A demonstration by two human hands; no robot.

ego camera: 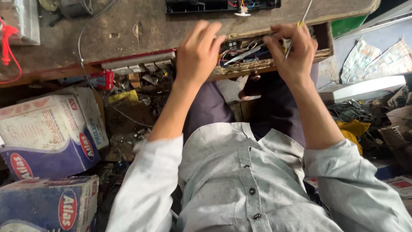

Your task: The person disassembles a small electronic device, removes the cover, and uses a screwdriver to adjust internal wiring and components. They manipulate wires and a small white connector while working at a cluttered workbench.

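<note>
The left hand rests spread on the drawer edge; the right hand pinches a thin tool, which could snag tangled wires.

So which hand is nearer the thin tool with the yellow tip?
Right. The right hand holds the thin tool between its fingers over the open drawer; the left hand is further left, apart from it.

Your left hand hides part of the drawer. The small bits inside are too tangled to tell. The black box is cut off at the top.
</note>
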